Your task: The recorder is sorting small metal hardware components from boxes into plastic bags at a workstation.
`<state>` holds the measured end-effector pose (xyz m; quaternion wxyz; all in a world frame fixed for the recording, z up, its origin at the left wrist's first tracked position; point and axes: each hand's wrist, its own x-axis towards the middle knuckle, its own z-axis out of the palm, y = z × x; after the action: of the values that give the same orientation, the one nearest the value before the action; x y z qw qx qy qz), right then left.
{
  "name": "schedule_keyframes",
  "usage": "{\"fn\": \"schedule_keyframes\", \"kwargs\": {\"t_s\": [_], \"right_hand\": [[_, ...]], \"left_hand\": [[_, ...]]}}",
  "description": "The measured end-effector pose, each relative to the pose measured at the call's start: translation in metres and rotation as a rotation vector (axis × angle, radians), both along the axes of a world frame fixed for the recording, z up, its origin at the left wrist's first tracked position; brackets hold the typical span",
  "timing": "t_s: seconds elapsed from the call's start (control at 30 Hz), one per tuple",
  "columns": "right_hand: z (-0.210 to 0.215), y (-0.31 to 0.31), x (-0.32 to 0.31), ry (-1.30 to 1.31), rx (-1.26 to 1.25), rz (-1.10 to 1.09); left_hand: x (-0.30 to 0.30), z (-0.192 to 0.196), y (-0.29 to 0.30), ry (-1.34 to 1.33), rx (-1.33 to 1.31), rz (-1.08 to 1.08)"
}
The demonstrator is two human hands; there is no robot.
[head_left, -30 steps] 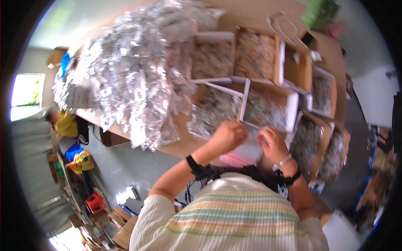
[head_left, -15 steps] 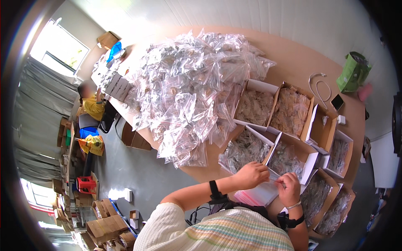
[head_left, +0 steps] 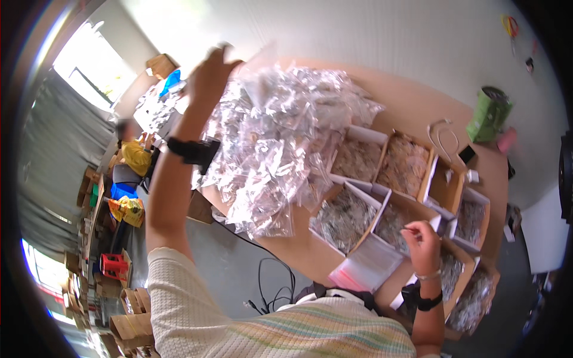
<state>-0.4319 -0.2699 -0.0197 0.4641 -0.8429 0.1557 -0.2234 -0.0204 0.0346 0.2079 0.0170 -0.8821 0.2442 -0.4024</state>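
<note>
My left hand (head_left: 212, 77), blurred by motion, is raised over the far left side of a big heap of clear plastic bags (head_left: 268, 143). A smeared clear plastic bag (head_left: 259, 62) appears pinched at its fingertips. My right hand (head_left: 424, 247) hovers above a white-walled box of small packets (head_left: 394, 230), thumb and fingers pinched together; whatever lies between them is too small to make out. A stack of flat clear bags with red edges (head_left: 367, 265) lies on the table between my body and the boxes.
More open boxes (head_left: 361, 152) filled with small packets stand on the right. One brown box (head_left: 444, 188) holds a single small packet. Behind are a white cable (head_left: 441, 134), a phone (head_left: 467, 155) and a green bag (head_left: 489, 113). A person in yellow (head_left: 136, 156) sits far left.
My left hand has swung from beside my right hand up and left over the heap. My right hand has stayed near the boxes, moving slightly up, and the flat bags are uncovered.
</note>
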Motion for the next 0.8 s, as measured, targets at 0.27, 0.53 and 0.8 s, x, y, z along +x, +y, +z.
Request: {"fn": "schedule_keyframes", "kwargs": {"t_s": [0.27,0.53,0.8], "right_hand": [[-0.185,0.045,-0.029,0.609,0.041,0.475],[-0.235,0.083,-0.046,0.672,-0.344,0.16],[-0.248,0.072,-0.051,0.586,-0.253,0.084]], "left_hand": [[-0.271,-0.04,-0.043,1.098,-1.03,-1.645],[-0.297,-0.064,-0.042,1.331,-0.94,-1.828],[-0.31,-0.077,-0.051,1.397,-0.975,-1.99]]}}
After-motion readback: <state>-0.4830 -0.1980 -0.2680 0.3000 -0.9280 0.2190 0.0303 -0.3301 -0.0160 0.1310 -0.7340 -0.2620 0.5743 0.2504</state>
